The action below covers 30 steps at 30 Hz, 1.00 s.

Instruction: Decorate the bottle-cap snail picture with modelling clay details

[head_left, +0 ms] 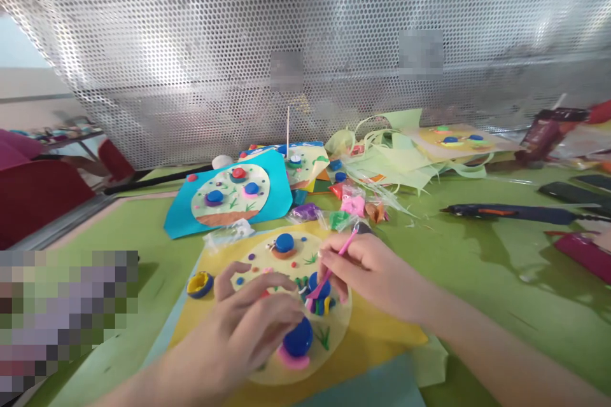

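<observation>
Pink modelling tool (334, 265): thin stick, pinched between thumb and fingers (328, 255) of the right hand (377, 273), which is closed round its upper half. Long axis slants from upper right, above the knuckles, down-left to the tip. The tip meets a small blue clay piece (319, 286) with coloured bits about its base, near the middle of the disc.

Left hand (248, 324): fingers loosely spread and bent, grasping nothing, tips resting on the disc just left of the tool tip. It lies close to the tip but does not touch the tool; the right hand alone carries it.

Pale round disc (340, 321): lies flat under both hands and bears small clay dots and green grass marks.
- blue dome on a pink base (298, 338), near edge, just beside the left hand
- blue dome on a brown base (285, 243), far edge

Yellow paper sheet (377, 337): under the disc, on the green table (501, 280).

Blue-and-yellow clay ring (200, 283): at the sheet's left edge.

Farther out:
- second decorated disc (230, 194) on blue paper (279, 197)
- wrapped clay lumps (353, 205)
- pale green paper scraps (401, 165)
- dark glue gun (515, 212), lying well right
- perforated metal screen (305, 44) behind all
</observation>
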{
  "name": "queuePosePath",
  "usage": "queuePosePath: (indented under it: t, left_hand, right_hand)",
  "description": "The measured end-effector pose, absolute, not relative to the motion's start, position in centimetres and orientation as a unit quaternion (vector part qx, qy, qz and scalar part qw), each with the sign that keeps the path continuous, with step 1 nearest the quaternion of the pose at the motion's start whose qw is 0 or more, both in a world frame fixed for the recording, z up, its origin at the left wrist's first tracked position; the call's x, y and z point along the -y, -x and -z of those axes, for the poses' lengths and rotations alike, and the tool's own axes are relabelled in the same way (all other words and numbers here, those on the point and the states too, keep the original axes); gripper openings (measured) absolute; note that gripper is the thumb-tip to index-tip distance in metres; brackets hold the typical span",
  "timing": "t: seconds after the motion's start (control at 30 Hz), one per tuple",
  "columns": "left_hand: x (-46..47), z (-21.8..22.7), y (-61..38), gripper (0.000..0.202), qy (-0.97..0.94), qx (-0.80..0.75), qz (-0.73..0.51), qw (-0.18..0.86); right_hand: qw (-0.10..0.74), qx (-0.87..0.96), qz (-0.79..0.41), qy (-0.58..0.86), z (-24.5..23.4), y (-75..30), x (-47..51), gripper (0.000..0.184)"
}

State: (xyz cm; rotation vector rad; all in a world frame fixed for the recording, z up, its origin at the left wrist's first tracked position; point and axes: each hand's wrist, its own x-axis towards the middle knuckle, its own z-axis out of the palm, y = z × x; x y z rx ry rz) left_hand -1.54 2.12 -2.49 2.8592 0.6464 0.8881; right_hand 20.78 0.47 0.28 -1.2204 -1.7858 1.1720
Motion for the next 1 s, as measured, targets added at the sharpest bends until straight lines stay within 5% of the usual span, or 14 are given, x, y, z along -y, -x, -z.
queuePosePath:
  t: [0.13, 0.23, 0.4, 0.5, 0.7, 0.83, 1.0]
  left_hand:
    - [-2.8, 1.8, 1.4, 0.01, -0.866, -0.311, -0.295, 0.258]
    - [-2.8, 1.5, 1.2, 0.022, -0.785, -0.343, -0.29, 0.427]
    - [-2.4, 1.6, 1.3, 0.025, -0.69, -0.343, -0.322, 0.551]
    - [-2.2, 1.1, 1.6, 0.027, -0.719, -0.346, -0.387, 0.461]
    - [-1.4, -0.9, 1.8, 0.012, -0.858, -0.345, -0.371, 0.08]
    - [-0.5, -0.7, 1.7, 0.032, -0.844, -0.372, -0.385, 0.033]
    - [0.3, 0.3, 1.8, 0.022, -0.842, -0.362, -0.4, -0.005]
  right_hand:
    - [0.355, 0.66, -0.482, 0.455, -0.1, -20.5, -0.3, 0.031]
    - [0.363, 0.627, -0.53, 0.44, -0.3, -20.2, -0.1, 0.032]
    - [0.35, 0.557, -0.621, 0.426, -0.2, -19.2, 0.0, 0.033]
    - [0.371, 0.462, -0.691, 0.414, 0.5, -18.5, 0.0, 0.036]
    - [0.465, 0.262, -0.757, 0.376, 0.9, -17.8, 1.0, 0.03]
    - [0.444, 0.269, -0.777, 0.357, 0.2, -17.9, 1.2, 0.032]
    - [0.445, 0.274, -0.779, 0.346, 0.4, -18.0, 1.2, 0.03]
